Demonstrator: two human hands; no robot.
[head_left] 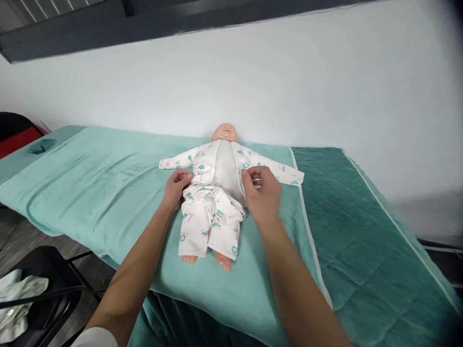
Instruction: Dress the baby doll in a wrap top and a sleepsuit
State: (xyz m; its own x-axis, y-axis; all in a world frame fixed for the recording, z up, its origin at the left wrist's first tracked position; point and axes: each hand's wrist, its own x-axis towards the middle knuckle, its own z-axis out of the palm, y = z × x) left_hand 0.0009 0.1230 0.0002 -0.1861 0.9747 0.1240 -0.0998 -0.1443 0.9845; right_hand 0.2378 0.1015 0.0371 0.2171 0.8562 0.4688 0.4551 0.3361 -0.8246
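Observation:
A baby doll [224, 132] lies on its back, its arms stretched out to both sides. It wears a white printed baby shirt [207, 165], whose front hangs apart over the bare pale torso. Matching printed pants [195, 226] cover the legs, bunched at the waist, with both feet showing below the cuffs. My left hand [177, 188] is closed at the shirt's lower left side, fingertips pinching the cloth near the hem. My right hand [263, 193] pinches the edge of the shirt's right front panel between thumb and fingers.
A light green towel [108, 178] covers the bed beneath the doll, with a darker green quilted cover [354, 231] at right. A white wall [289, 86] rises behind. At lower left stands a black chair [54, 270] with folded cloth [21, 299] on it.

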